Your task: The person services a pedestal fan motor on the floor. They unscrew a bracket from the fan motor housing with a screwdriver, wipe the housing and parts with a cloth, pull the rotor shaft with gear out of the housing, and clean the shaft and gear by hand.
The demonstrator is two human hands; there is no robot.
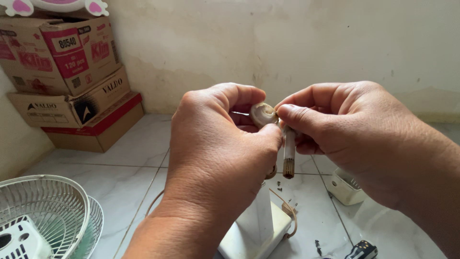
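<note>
Hands meet above the tiled floor (120, 187), close to the wall side of it, and between them sits a small round beige part (262, 114), like a little gear or cap, mounted on the top of a pale shaft (289, 152) whose lower end is ribbed and darker. The left hand (218, 148) curls around from the near side, its fingers (239, 96) bent in and closed against the round part; how firmly they press I cannot tell, since the knuckles hide the contact. The right hand (350, 129) pinches the same spot, thumb and forefinger shut on the joint where the round part meets the shaft, with the shaft hanging down below the thumb.

To do this well, I judge the shaft should be held steady in one hand while the other works the round part squarely, not at an angle, and both should stay over the white base (258, 230) so nothing small drops far.

Below the hands stands that white base with a tan cord (290, 216) looped beside it and a few loose screws (280, 188) on the tiles. A white fan grille (48, 211) lies at the near left edge of the floor, stacked cardboard boxes (72, 81) fill the far left corner, and a small white housing (346, 187) rests to the right.
</note>
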